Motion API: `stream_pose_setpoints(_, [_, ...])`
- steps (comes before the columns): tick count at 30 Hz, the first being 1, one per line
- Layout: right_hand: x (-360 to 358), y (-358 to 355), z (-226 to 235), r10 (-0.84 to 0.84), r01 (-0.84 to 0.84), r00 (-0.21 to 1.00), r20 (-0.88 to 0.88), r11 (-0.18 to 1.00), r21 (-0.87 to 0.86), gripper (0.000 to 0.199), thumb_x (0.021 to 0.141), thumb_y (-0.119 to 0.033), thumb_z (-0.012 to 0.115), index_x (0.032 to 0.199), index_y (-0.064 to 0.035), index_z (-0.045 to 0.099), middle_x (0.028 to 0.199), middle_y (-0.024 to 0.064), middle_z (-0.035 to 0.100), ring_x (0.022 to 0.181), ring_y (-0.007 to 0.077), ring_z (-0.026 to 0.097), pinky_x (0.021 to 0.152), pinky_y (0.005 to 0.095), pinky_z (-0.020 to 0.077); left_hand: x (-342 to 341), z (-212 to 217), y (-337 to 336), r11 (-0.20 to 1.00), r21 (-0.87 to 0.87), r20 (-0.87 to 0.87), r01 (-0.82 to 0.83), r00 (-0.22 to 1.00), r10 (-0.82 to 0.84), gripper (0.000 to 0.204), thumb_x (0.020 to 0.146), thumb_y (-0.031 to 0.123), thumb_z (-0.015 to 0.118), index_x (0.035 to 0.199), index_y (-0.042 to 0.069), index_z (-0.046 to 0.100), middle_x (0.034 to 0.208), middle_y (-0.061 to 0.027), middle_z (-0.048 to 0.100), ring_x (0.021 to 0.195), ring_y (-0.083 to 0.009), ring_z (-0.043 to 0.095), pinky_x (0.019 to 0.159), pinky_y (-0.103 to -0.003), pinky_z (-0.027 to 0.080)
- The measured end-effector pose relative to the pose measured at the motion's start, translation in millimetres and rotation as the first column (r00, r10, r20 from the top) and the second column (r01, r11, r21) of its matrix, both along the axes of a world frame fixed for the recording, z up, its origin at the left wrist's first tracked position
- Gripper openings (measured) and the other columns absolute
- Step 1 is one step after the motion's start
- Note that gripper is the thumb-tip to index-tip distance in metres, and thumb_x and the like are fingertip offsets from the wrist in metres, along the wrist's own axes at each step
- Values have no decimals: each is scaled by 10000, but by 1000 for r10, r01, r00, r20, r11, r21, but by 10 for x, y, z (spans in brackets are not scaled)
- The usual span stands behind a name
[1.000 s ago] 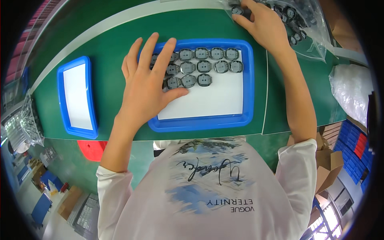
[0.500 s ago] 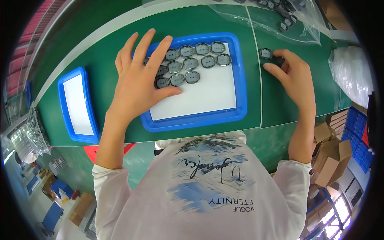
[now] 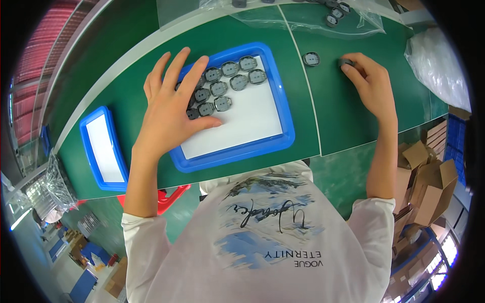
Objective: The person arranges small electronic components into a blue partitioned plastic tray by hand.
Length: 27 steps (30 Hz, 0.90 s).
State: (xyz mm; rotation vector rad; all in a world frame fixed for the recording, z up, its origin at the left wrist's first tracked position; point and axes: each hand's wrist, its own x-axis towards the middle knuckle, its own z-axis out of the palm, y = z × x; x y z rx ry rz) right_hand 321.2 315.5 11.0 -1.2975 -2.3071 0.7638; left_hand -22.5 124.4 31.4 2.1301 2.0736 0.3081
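The right hand [image 3: 371, 83] had its thumb and first finger pinched shut on a small dark piece [image 3: 345, 62], over the green table [image 3: 348, 118]. A loose gray piece [image 3: 311, 59] lay on the table, just left of that hand. The left hand [image 3: 169, 111] had its fingers spread wide over the left side of a big blue tray [image 3: 284, 111] — I could not tell if it touched anything. Gray pieces in rows [image 3: 219, 89] sat on the tray's white bottom [image 3: 237, 123]. A second blue tray [image 3: 116, 144] lay off to the left. A clear bag [image 3: 361, 22] with more pieces was at the back — and an open cardboard box [image 3: 429, 197] stood past the table's right end.
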Motion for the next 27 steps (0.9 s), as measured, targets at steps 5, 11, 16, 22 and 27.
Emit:
stream_pose_setpoints(5, [-5,178,85,58,-52,996,63,994,-92,256,950,-157,695,1157,-10,659,741,6,543,682,89,480,625,254,413,46,-32,95,997,26,45,73,996,-74,991,619,328,929,1505,227,496,1606,-125,348,1468,-441,256,1173,-578,246])
stream_pose_setpoints(11, [-137,88,9,-97,97,994,-42,995,-5,274,924,-190,749,1094,0,651,741,6,537,674,90,478,617,262,427,95,-7,126,997,9,29,78,997,-79,948,649,309,882,1507,188,498,1619,-133,338,1475,-431,261,1188,-546,236])
stream_pose_setpoints(16, [-159,40,-147,-45,46,999,-8,967,250,248,887,-176,770,1058,-20,682,859,53,618,680,155,542,624,298,467,165,-20,164,989,40,16,140,990,-141,894,678,301,878,1490,201,518,1610,-155,330,1463,-455,258,1178,-566,237])
stream_pose_setpoints(22, [-95,-17,-233,-16,39,996,-91,966,255,227,888,-132,747,1085,-28,700,1013,88,649,833,237,645,741,334,535,233,30,235,989,110,155,96,981,-112,741,743,281,850,1423,166,579,1536,-166,429,1408,-438,351,1147,-537,300])
stream_pose_setpoints(27, [-73,-35,-306,33,16,991,-129,931,364,176,866,-81,746,1028,-28,699,1063,82,668,958,270,644,792,354,542,475,95,963,941,317,161,114,972,-171,364,857,160,733,1187,27,654,1194,-188,656,972,-397,644,858,-466,526])
